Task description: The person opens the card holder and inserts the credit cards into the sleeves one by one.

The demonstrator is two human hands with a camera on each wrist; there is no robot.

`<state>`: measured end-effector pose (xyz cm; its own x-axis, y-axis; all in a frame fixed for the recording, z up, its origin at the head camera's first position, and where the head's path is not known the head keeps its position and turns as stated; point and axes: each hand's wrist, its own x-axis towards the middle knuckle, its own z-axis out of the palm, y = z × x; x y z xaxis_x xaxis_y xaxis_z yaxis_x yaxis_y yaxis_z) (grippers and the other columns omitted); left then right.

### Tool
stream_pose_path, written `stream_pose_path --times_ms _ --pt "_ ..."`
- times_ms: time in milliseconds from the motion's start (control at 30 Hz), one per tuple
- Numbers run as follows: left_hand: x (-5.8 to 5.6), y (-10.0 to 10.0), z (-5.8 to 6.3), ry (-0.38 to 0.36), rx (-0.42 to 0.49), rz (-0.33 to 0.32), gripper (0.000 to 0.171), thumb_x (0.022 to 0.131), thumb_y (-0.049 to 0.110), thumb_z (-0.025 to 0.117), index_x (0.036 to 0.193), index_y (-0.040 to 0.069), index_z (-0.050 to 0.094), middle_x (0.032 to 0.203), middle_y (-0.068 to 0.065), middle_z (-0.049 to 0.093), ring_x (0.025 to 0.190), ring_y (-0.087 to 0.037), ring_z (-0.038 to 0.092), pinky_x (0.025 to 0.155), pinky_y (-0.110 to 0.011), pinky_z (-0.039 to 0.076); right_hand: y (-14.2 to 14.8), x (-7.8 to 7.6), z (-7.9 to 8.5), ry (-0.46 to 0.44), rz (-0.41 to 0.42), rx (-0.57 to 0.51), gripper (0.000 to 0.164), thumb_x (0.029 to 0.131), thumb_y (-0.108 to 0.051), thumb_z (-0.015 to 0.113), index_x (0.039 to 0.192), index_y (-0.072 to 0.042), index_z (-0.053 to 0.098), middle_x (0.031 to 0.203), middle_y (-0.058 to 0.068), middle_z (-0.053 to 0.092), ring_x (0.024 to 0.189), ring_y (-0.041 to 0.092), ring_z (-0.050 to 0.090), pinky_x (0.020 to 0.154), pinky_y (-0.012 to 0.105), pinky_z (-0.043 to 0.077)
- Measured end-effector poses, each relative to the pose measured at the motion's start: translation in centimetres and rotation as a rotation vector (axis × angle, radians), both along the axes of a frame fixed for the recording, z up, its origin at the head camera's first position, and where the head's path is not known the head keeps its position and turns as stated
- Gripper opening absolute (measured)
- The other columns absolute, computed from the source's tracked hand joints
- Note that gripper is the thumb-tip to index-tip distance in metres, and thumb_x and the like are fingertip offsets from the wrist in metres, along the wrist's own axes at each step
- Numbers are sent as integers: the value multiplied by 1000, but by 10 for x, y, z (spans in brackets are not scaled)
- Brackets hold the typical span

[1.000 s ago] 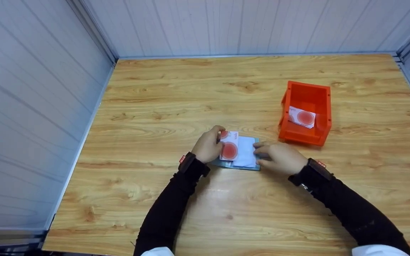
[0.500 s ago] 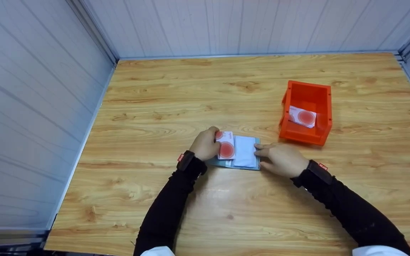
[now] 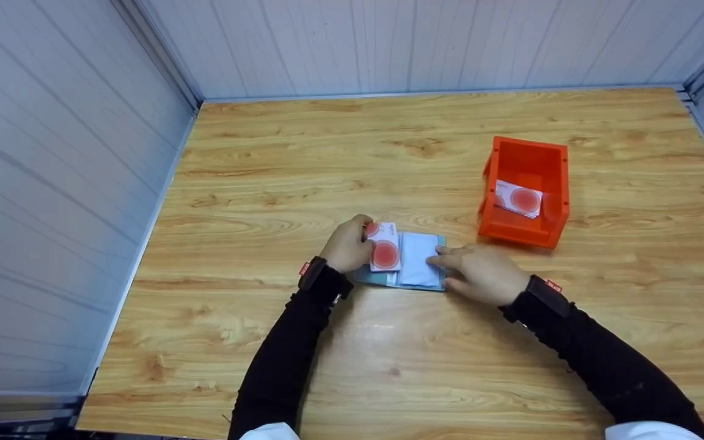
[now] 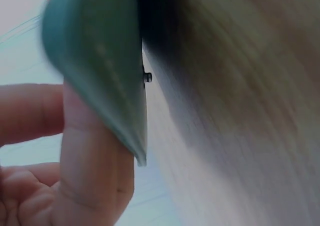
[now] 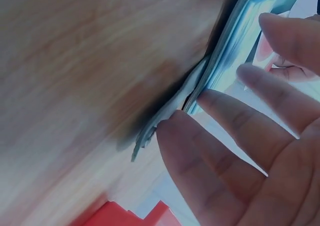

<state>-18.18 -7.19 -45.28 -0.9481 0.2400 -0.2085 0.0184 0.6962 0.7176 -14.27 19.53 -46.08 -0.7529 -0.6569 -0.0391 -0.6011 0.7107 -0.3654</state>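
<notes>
A teal card holder (image 3: 390,279) lies spread on the table, its pale blue-white inner sleeves (image 3: 420,260) on the right half. My left hand (image 3: 347,245) grips a white card with red circles (image 3: 384,247) over the left half. In the left wrist view, fingers (image 4: 87,151) touch the teal cover (image 4: 107,71), which has a small metal stud; the thumb is hidden there. My right hand (image 3: 485,273) rests at the holder's right edge, fingertips touching the sleeves. The right wrist view shows those fingers (image 5: 240,121) fairly straight along the holder.
An orange bin (image 3: 557,189) stands to the right, behind my right hand, with a small stack of similar red-circle cards (image 3: 518,200) inside. Pale panel walls (image 3: 340,49) border the wooden table (image 3: 278,159) at the back and sides.
My left hand has shifted slightly left with the card, showing more of the sleeves. My right fingertips have slid a little left onto the sleeves. The bin stays put.
</notes>
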Motion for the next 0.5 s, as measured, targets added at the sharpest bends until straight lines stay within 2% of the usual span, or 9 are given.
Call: stream_pose_path --times_ms 133,333,400,500 --pt "-1 -1 -1 -17 35 13 51 86 0 54 136 -4 49 106 -16 65 99 -26 62 88 -37 53 -1 1 0 11 3 20 39 91 -25 66 128 -13 66 138 15 58 124 34 59 100 53 48" --pt "-1 3 -2 -13 15 1 48 86 0 54 134 -5 50 108 -16 66 100 -24 61 88 -36 52 -1 1 0 13 -12 15 38 91 -25 67 125 -11 68 137 15 59 124 33 59 101 51 48" --pt "-1 3 -2 -16 19 1 48 86 0 54 133 -5 51 107 -16 66 97 -23 61 85 -34 53 -1 1 0 10 -14 11 38 91 -25 67 125 -10 68 137 15 59 124 34 59 101 51 48" --pt "-1 3 -2 -26 43 12 46 86 -1 54 132 -4 52 98 -12 66 85 -18 62 72 -27 52 -1 0 0 6 -14 14 38 91 -26 67 126 -10 68 137 15 59 124 34 59 101 52 48"
